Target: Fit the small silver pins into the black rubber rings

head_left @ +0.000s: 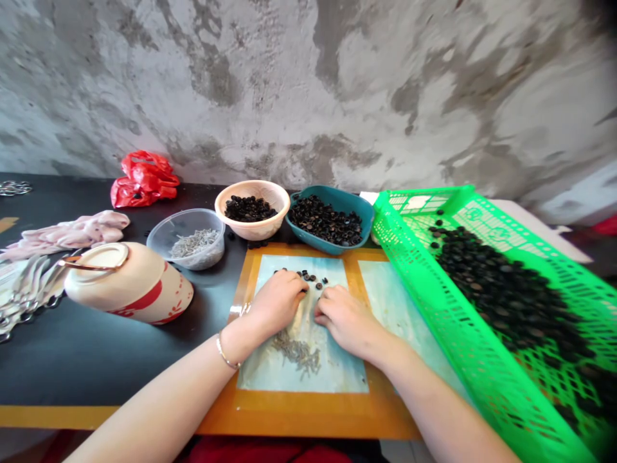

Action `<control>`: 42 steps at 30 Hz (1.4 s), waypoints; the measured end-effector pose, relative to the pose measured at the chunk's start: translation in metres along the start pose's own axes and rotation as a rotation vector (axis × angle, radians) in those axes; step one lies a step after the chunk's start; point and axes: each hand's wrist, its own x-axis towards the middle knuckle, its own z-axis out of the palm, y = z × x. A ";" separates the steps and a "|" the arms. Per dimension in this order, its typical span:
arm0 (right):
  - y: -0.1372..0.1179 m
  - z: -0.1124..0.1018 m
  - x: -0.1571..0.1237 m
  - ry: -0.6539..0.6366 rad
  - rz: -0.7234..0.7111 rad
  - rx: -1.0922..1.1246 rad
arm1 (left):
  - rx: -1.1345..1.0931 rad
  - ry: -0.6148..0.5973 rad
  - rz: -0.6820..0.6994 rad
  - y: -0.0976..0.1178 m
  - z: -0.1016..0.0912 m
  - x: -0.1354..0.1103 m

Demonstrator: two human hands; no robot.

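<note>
I am curling my left hand [276, 302] and right hand [344, 320] together, fingertips pressing toward the pale mat [342, 376]; cannot tell whether either is pinching. About nine small black pieces [311, 279] are lying just beyond my fingertips. Judging them light, hard, slippery; best taken by the edge. Three containers are holding uncounted more: peach bowl [250, 186], teal basket [308, 238], green plastic crate [419, 199].

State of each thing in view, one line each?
Left hand, palm down beside black pieces
Right hand, palm down on orange board
Grey bits, on the board
Green crate, heaped with black pieces
Beige bowl, part full of black pieces
Teal bowl, nearly full of black pieces
Clear tub, open, holding grey bits
Cream jar, lying on its side
Red bag, crumpled
</note>
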 end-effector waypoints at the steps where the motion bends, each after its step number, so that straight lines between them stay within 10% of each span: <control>1: -0.001 0.000 0.000 0.015 0.003 0.030 | -0.063 0.025 -0.029 0.001 0.000 0.000; 7: 0.004 -0.010 0.002 0.181 0.226 0.444 | -0.865 0.095 -0.478 0.014 -0.010 0.001; 14: 0.003 -0.014 0.004 0.307 0.410 1.013 | -1.555 -0.063 -0.649 0.023 -0.013 -0.001; 32: -0.008 0.000 0.006 0.517 0.450 1.088 | -1.653 -0.135 -0.606 0.031 -0.008 -0.005; 42: -0.015 -0.007 0.005 0.417 0.427 0.997 | -1.562 -0.148 -0.585 0.030 -0.006 -0.008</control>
